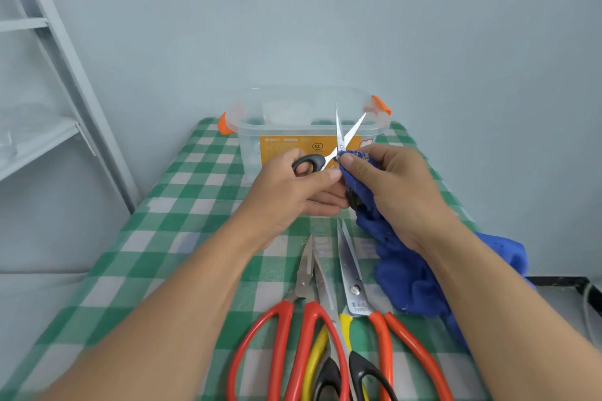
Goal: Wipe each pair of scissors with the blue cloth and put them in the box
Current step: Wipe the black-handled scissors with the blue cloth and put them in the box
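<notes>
Left forearm: bare right up to the picture edge at 7 o'clock; long and tapering, widest at that edge.
Right forearm: bare as well, running to the edge at 4 o'clock; the same tapering shape.
Left grip: bare; its thumbnail is short and rounded.
Right grip: bare; its thumbnail is short and plain.

bright, even light | soft faint shadows | wide-angle edge bending | slight blur
</notes>
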Demonstrator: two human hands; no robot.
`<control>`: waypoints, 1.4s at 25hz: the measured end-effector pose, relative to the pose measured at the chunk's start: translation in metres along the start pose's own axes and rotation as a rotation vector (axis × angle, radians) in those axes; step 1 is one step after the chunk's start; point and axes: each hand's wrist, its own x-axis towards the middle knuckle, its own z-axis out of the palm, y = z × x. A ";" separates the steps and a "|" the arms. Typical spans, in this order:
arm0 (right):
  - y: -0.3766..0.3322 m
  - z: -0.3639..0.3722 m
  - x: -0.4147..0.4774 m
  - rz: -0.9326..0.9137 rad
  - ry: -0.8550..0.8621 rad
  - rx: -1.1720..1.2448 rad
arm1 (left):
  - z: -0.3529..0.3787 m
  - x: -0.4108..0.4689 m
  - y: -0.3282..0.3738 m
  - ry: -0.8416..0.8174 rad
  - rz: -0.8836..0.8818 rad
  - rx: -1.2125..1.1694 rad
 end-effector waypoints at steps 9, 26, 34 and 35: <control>0.005 0.005 -0.002 0.128 0.020 0.059 | -0.006 -0.002 -0.004 -0.073 -0.020 -0.050; 0.009 0.008 -0.019 0.160 -0.005 0.207 | -0.006 -0.019 -0.016 -0.099 0.042 -0.111; 0.009 0.009 -0.020 0.128 0.094 0.133 | -0.001 -0.024 -0.018 -0.129 0.064 -0.072; 0.009 0.008 -0.020 0.156 0.067 0.206 | -0.001 -0.023 -0.019 -0.122 0.064 -0.081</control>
